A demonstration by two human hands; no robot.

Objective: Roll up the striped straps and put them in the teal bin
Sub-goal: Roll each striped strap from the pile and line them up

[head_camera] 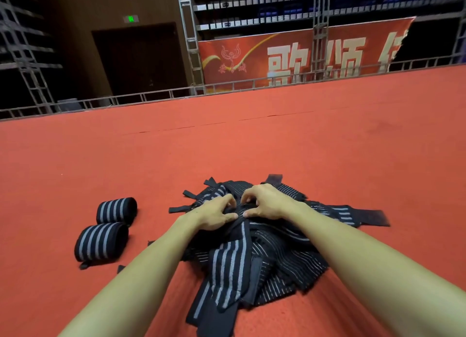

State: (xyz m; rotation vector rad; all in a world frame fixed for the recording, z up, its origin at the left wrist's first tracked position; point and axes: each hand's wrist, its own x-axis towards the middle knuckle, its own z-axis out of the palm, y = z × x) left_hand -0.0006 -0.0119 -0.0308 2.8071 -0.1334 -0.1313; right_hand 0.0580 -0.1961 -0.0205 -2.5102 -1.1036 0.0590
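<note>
A heap of black straps with grey stripes lies on the red floor in front of me. My left hand and my right hand meet at the top of the heap, fingers curled, both pinching the end of one striped strap that runs down toward me. Two rolled striped straps lie to the left of the heap: the farther roll and the nearer roll. No teal bin is in view.
Red carpet stretches far ahead and to both sides. A metal truss rail lines its far edge, with a red banner and scaffold shelving behind it. A dark doorway stands at the back left.
</note>
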